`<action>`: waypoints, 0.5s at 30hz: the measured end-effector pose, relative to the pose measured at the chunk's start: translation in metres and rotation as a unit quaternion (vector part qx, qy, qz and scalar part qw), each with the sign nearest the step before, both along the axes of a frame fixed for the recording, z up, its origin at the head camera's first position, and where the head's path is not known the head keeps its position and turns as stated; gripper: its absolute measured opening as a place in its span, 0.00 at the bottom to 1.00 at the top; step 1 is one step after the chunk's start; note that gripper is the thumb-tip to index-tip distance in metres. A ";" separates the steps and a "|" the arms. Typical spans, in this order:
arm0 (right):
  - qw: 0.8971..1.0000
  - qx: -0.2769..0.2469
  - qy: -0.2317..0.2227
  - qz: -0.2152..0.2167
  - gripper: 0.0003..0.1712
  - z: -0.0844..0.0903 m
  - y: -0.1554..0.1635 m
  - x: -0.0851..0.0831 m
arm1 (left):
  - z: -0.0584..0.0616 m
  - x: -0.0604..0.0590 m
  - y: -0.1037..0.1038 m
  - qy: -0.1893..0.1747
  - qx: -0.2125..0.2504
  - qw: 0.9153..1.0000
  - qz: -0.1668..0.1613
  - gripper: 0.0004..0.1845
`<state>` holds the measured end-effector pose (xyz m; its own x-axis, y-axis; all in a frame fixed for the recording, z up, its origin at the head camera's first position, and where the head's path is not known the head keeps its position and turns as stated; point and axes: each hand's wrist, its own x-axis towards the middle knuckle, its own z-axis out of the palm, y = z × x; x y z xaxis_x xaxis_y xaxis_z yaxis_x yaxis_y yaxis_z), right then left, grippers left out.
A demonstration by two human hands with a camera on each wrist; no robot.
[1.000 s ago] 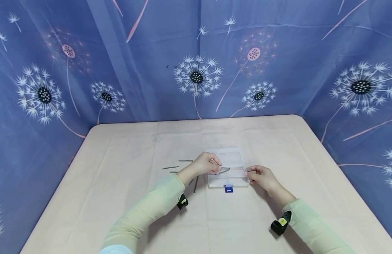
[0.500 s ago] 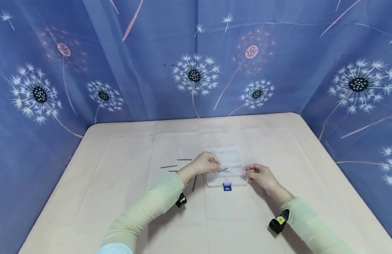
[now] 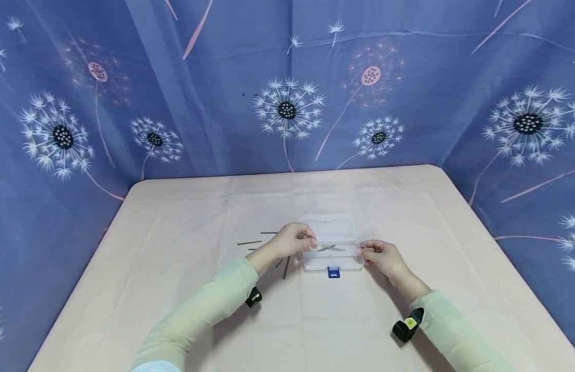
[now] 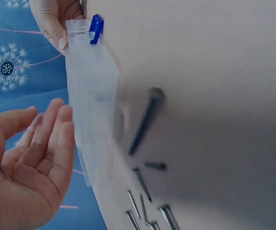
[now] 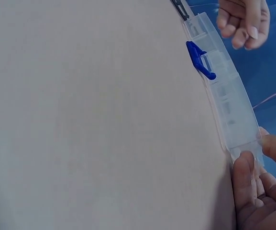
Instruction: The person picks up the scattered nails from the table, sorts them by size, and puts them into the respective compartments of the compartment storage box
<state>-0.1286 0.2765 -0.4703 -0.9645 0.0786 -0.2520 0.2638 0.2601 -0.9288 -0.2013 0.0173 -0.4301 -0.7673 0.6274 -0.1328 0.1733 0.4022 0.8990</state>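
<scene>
Lying open near the middle of the table (image 3: 176, 310), a clear plastic box (image 3: 333, 257) with a blue latch (image 3: 333, 272) holds several long nails (image 3: 331, 248). The right hand (image 3: 382, 258) pinches the box's right end between thumb and fingers. The left hand (image 3: 292, 240), fingers relaxed and holding nothing, hovers at the box's left end, with loose nails (image 3: 249, 242) just beside it.
</scene>
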 end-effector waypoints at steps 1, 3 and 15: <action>1.000 -0.001 0.003 -0.002 0.25 0.000 0.000 0.000 | -0.001 0.000 -0.003 0.010 0.002 1.000 0.000 0.06; 1.000 -0.005 0.005 -0.008 0.25 -0.001 0.001 -0.001 | -0.003 0.000 -0.008 0.027 0.002 1.000 0.006 0.05; 1.000 -0.008 -0.002 -0.021 0.26 -0.002 -0.003 0.004 | -0.011 0.009 -0.038 0.079 -0.014 0.996 0.033 0.04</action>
<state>-0.1246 0.2739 -0.4725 -0.9594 0.1145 -0.2579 0.2783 0.2335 -0.9317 -0.1924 -0.0210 -0.4410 -0.8195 0.5725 -0.0251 0.2832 0.4428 0.8507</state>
